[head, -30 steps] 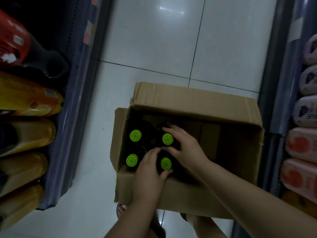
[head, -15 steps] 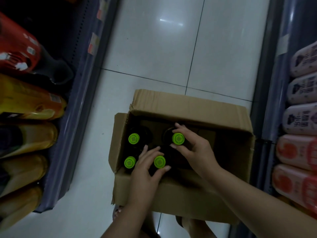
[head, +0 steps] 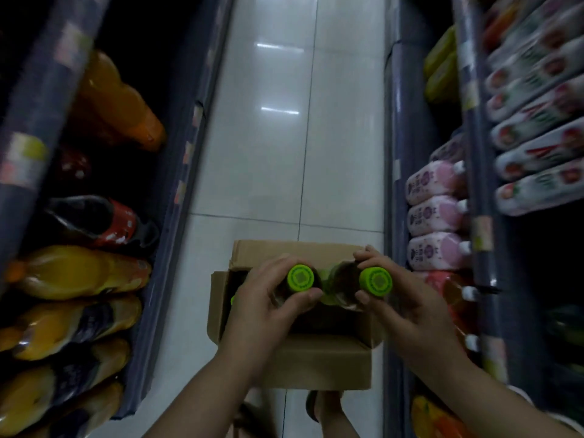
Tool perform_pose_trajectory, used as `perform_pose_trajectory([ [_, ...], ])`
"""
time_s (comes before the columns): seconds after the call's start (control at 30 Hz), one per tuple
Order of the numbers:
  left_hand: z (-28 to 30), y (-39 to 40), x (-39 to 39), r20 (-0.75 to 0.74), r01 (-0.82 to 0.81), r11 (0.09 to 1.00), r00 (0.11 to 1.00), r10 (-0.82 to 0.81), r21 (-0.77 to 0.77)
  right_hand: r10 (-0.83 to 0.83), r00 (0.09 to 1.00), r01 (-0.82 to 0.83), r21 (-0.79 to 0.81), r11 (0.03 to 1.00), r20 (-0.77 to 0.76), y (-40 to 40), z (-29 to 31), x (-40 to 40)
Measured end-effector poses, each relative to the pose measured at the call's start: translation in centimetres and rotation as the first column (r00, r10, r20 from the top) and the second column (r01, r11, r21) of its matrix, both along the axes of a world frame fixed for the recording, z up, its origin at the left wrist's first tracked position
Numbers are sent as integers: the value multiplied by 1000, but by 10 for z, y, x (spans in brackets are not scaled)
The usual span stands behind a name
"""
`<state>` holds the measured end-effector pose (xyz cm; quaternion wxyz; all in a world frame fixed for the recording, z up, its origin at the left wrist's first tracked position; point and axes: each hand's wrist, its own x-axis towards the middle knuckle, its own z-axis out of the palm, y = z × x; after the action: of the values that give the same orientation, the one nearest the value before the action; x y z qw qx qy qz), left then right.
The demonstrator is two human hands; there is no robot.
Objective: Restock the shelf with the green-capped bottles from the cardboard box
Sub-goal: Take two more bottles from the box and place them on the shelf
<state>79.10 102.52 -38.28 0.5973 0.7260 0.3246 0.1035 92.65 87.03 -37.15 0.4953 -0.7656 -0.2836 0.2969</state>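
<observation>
Green-capped bottles (head: 319, 289) lifted from cardboard box (head: 316, 365), both hands.

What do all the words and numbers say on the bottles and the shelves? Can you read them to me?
None can be read.
Green caps: a printed square pattern on top, too blurred to read.
Pink bottles: dark marks on the labels, too small and blurred.
White bottles: red and green print, smeared by motion.
Shelf-edge price tags: blurred, no digits legible.
Cardboard box: no print visible.
</observation>
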Motion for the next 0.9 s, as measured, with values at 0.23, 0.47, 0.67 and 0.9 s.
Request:
perform_pose_trajectory([
  [0.23,205,-5,18,136,122,970,979,-153,211,-284,958,274,165,947,40,-24,203,-6],
  [0.47,356,-31,14,245,180,949,938,-245,261,-375,911,321,275,906,173,-59,350,-20],
  [0.67,425,-61,8,365,234,955,886,-286,182,-512,837,431,345,833,190,-98,420,-58],
  [0.9,473,-96,-22,430,393,913,809,-400,110,-717,681,599,450,662,149,-143,469,-136],
])
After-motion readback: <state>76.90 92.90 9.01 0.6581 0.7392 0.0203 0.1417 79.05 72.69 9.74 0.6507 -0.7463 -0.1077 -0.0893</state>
